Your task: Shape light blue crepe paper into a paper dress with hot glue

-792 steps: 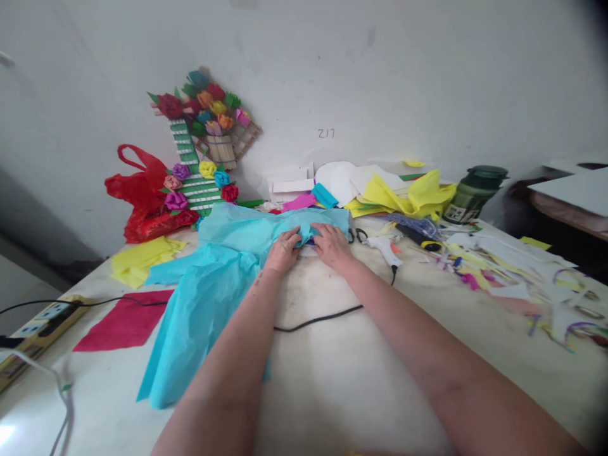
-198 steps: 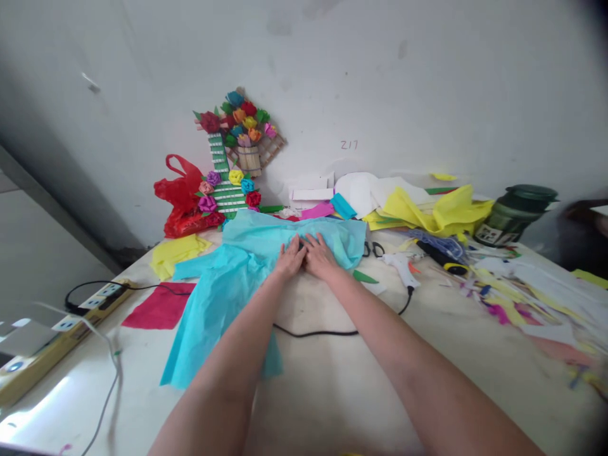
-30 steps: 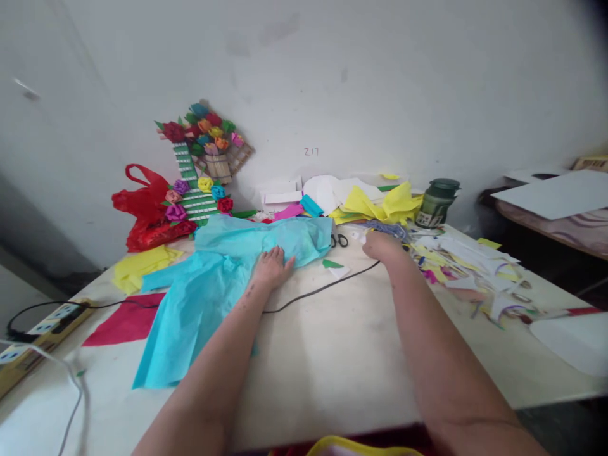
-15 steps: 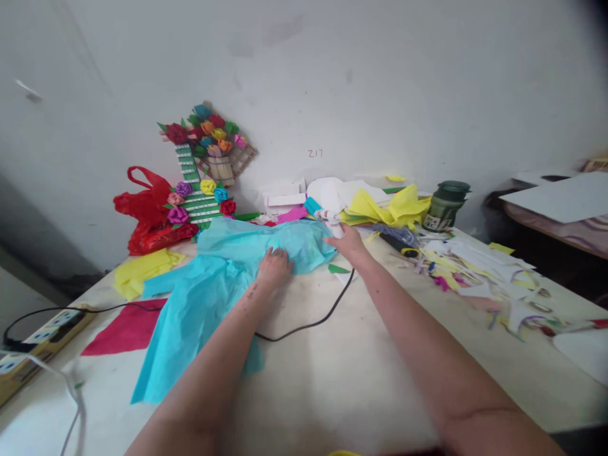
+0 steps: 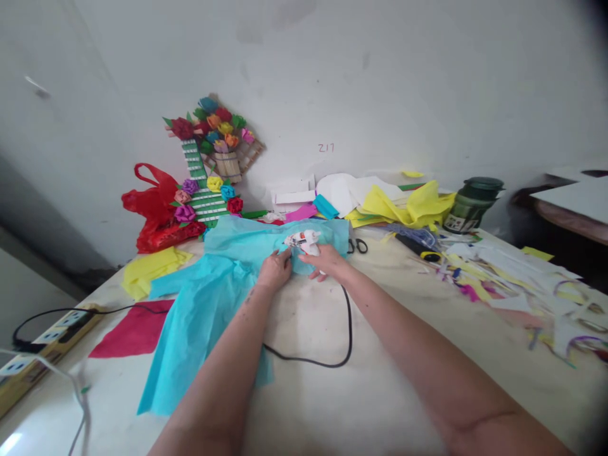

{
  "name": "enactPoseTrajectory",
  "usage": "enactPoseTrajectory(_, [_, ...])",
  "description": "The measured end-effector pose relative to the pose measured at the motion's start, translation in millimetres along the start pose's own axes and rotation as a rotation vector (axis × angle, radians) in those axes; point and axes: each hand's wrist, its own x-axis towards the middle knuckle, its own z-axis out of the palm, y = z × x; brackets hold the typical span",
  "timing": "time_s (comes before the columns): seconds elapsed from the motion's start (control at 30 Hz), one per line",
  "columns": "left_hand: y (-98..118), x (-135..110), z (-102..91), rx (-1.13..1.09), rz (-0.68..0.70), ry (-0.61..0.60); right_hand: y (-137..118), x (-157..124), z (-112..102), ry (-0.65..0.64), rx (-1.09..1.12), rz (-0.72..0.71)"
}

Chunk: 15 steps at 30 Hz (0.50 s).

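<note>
My right hand [image 5: 327, 261] is closed around a white glue gun [image 5: 306, 240], its nozzle pointing left. A black cord [image 5: 350, 329] loops from below that hand across the table. Close to the nozzle, my left hand [image 5: 275, 271] has its fingers bent and pressed together at the edge of the light-blue crepe paper [image 5: 247, 237]; the fingertips are partly hidden. Wrinkled blue paper [image 5: 194, 316] spreads out beneath and to the left of my left forearm. Black scissor handles [image 5: 360, 246] show just beyond my right hand.
Paper flowers on a green stand [image 5: 209, 202] and a red plastic bag [image 5: 156, 215] are at the back left. A power strip [image 5: 52, 342] lies along the left edge. Yellow paper [image 5: 408, 206], a green jar [image 5: 475, 206] and paper scraps [image 5: 513, 278] lie right.
The glue gun has come left and nearer in my right hand, from the back of the table to beside my left hand. My left fingers have drawn together. The scissor handles are now exposed.
</note>
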Motion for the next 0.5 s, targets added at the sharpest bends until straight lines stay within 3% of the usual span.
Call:
enactPoseTrajectory(0.13, [-2,1,0.3,-0.037,0.005,-0.015,2,-2,2,-0.013,0.012,0.036])
enactPoseTrajectory(0.3, [-4,-4,-6.3,-0.088,0.084,-0.031,6,3,1,0.077,-0.065,-0.099])
enactPoseTrajectory(0.5, [-9,-8,-10.5,-0.123,0.134,-0.073,1,-1,1,0.048,0.082,-0.072])
